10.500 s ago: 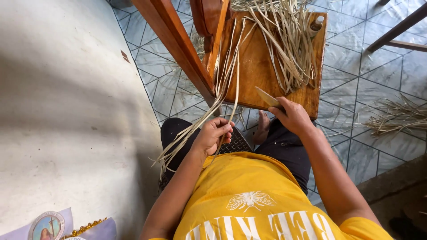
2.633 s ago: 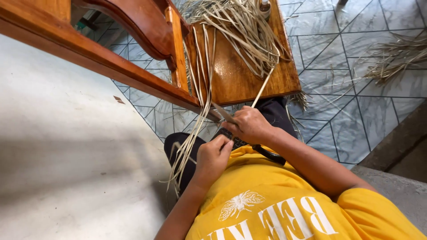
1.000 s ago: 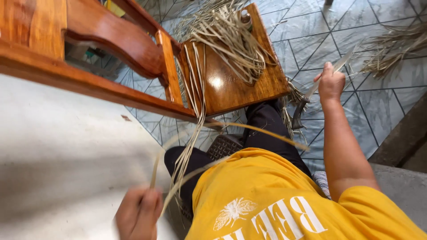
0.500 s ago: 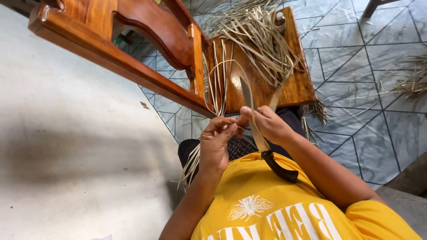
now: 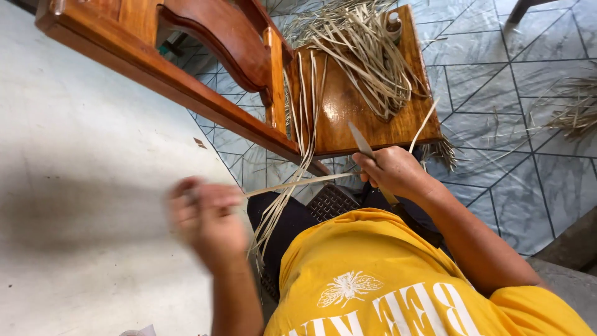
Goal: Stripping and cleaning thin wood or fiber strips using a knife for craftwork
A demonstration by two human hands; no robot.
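Looks like a home craft corner, perhaps a porch or patio turned into a small weaving workshop. Shown by the grey tiled floor (image 5: 497, 93) with diagonal joints, a varnished wooden chair (image 5: 217, 37) and wooden stool (image 5: 348, 112) heaped with dried reed strips (image 5: 367, 50), more strips (image 5: 572, 106) scattered on the tiles, a plain concrete slab (image 5: 74, 205) alongside.

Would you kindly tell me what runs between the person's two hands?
In the head view, a single pale straw strip stretches from the blurred left hand to the right hand, which also holds a knife. Nothing else spans that gap.
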